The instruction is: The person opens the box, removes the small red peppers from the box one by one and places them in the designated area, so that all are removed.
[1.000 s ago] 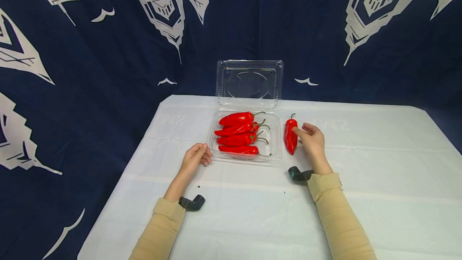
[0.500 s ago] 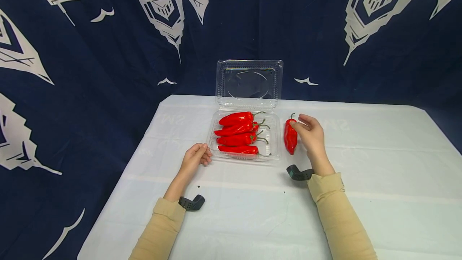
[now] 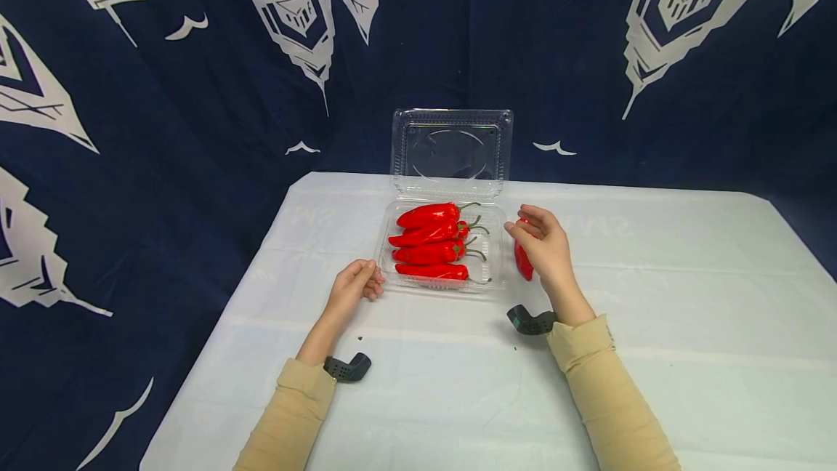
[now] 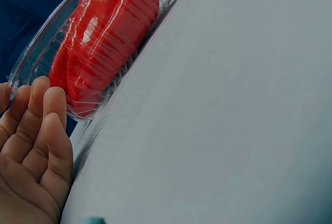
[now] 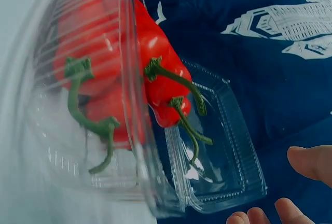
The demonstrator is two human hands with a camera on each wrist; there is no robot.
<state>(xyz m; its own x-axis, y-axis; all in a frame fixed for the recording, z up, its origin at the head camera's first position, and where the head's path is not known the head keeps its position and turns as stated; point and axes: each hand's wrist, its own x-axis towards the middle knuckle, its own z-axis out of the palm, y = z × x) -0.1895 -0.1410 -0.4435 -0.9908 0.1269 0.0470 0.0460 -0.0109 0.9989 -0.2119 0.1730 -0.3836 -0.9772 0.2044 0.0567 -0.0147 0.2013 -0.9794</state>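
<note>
Several red peppers (image 3: 428, 251) with green stems lie in a hinged clear plastic container (image 3: 498, 256), its lid (image 3: 451, 151) standing up at the back. At the tray's front left corner, my left hand (image 3: 349, 288) pinches the rim between thumb and fingers; the left wrist view shows these fingertips (image 4: 40, 86) against the corner. My right hand (image 3: 546, 247) is just right of the container, fingers apart and holding nothing. Partly hidden under it, a single red pepper (image 3: 523, 263) lies on the table. In the right wrist view the thumb (image 5: 314, 163) and fingertips are separate.
A white cloth covers the table (image 3: 431, 398). Behind it hangs a dark blue curtain (image 3: 562, 78) with white building prints. Black wrist devices (image 3: 349, 368) sit on both arms, below tan sleeves. A few dark specks dot the cloth.
My right hand has come away from the loose pepper's right side and shifted left over it, towards the container. The left hand, container and peppers have stayed in place.
</note>
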